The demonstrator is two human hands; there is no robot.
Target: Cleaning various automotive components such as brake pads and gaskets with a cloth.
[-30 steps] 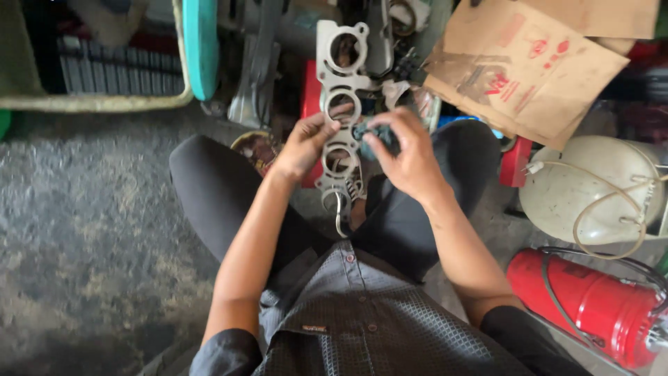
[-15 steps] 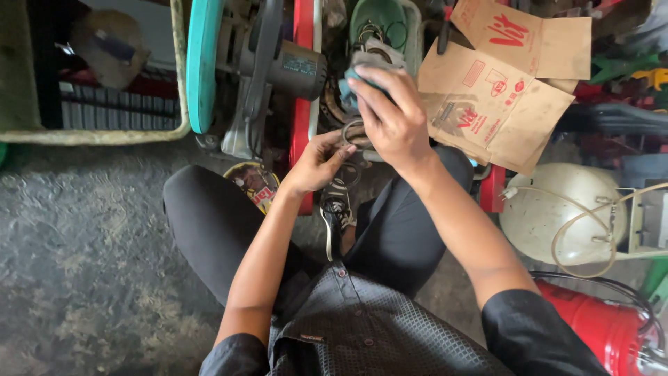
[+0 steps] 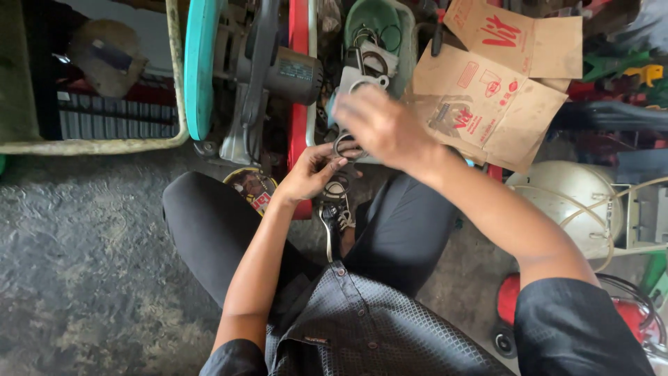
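Note:
I am seated on the floor with my knees apart. My left hand (image 3: pixel 309 174) pinches a dark rubber ring (image 3: pixel 346 147) just above my shoe (image 3: pixel 337 212). My right hand (image 3: pixel 381 124) is blurred and raised over the ring, in front of a green basin (image 3: pixel 376 19). It grips a pale grey metal gasket plate (image 3: pixel 352 80), whose end with a round hole sticks out past the fingers. More rings and gaskets lie in the basin behind it.
A flattened cardboard box (image 3: pixel 487 97) lies to the right of the basin. A grey motor (image 3: pixel 278 69), a teal disc (image 3: pixel 198 69) and a red frame (image 3: pixel 300 90) stand ahead. A round tin (image 3: pixel 249 184) is by my left knee, a white tank (image 3: pixel 577 202) and red cylinder (image 3: pixel 630 313) to my right.
The view has tilted up toward the basin. My right hand rose from my lap with the gasket plate, then came back a little toward me. My left hand stayed low with the ring.

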